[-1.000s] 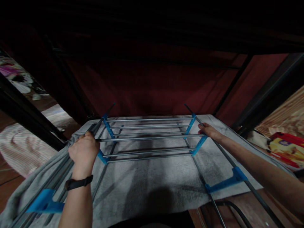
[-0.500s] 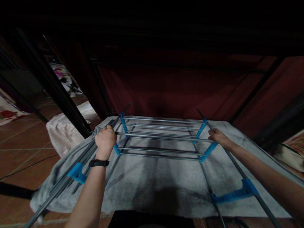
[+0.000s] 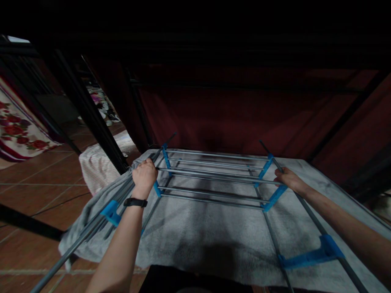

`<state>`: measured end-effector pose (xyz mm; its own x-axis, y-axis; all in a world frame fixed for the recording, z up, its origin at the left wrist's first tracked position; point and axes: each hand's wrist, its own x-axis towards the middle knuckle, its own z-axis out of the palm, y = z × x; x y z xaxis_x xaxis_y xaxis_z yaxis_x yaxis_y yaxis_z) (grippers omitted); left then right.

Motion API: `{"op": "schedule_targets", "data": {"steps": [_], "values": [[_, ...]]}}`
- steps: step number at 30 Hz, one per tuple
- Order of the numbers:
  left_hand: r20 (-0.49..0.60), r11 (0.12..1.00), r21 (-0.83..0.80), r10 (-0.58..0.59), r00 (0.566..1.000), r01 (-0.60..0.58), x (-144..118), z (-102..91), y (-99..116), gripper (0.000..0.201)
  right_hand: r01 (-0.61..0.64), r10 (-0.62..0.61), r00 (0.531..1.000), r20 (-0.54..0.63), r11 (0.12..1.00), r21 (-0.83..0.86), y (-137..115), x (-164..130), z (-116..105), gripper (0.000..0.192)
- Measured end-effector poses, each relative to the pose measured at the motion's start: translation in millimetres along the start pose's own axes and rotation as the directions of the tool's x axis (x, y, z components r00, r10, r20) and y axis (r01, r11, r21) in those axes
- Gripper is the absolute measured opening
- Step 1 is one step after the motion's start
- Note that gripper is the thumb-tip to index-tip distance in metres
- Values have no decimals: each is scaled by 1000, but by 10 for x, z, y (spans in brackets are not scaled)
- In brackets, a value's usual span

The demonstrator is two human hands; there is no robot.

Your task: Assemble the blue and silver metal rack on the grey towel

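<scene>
A metal rack (image 3: 214,179) of grey rods joined by blue plastic connectors hangs just above a grey towel (image 3: 214,232) spread on the floor. My left hand (image 3: 144,174), with a black band on the wrist, is closed around the rack's left side rods. On the opposite side, my right hand (image 3: 285,178) grips the right side rod beside a blue connector (image 3: 273,197). Several cross rods run between my two hands.
A dark red fabric wall (image 3: 232,118) rises behind the rack. Black frame poles (image 3: 88,118) stand at the left. A striped cloth (image 3: 97,167) lies on the brown tiled floor (image 3: 36,191), and a floral fabric (image 3: 18,134) hangs at far left.
The view has swung left, showing more tiled floor and the floral fabric. Both hands keep their grip on the rack, which sits further right and a little farther from me.
</scene>
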<state>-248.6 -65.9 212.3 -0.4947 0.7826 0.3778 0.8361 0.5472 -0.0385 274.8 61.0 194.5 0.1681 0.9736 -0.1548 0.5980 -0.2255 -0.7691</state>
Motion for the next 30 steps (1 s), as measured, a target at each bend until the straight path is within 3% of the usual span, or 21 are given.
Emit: {"op": "schedule_targets", "data": {"steps": [11,25,30], "values": [[-12,999,-24,25,1000,-25,7,15,-4,34,28,-28,1000,-4,1000,-14,131,156,7,28],[34,1000,-26,7,999,-6,40,24,-52,35,-7,7,1000,2,1000,-7,102,151,55,31],[5,1000,-15,12,1000,-12,27,30,-48,37,-5,5,1000,11,1000,-28,129,175,37,34]]}}
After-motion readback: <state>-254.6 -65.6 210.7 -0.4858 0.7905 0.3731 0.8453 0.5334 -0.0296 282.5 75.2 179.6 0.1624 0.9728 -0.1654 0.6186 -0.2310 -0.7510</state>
